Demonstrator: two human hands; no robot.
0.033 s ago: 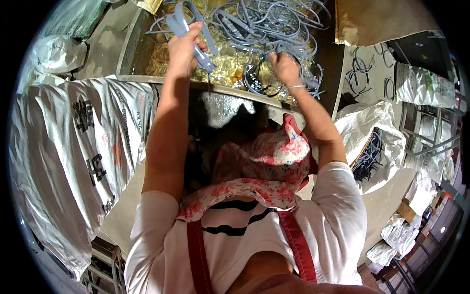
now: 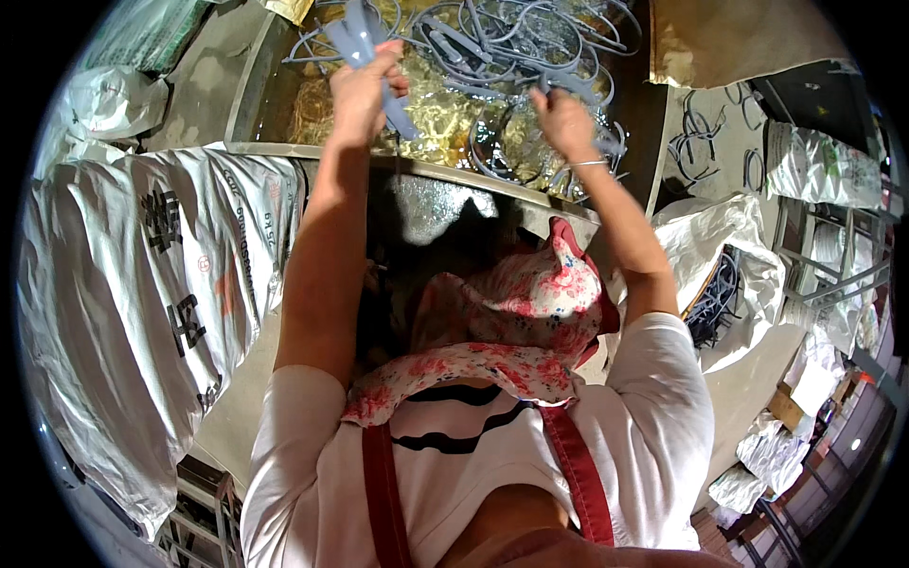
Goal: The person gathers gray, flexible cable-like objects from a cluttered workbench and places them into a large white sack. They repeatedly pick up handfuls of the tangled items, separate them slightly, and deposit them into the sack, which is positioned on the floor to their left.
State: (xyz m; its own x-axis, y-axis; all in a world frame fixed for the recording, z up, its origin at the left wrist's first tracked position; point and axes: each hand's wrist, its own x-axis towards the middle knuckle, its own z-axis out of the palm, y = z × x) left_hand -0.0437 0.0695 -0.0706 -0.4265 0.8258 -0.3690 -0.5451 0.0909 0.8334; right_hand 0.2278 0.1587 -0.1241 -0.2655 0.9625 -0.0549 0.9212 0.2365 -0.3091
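The left hand has fingers clamped on grey plastic strips, long axis 11-to-5 o'clock, above the water tank. Tangled grey loops lie 11 o'clock from the nearer right hand; its grip is unclear.

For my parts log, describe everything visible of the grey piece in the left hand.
The grey piece has a bluish tint and a smooth, glossy surface that looks like plastic. A broad, strip-like part rises above the left hand, which is closed around it; a lower part slants down to the right below the hand. It is held over the trough, toward its left side. Finer detail is blurred.
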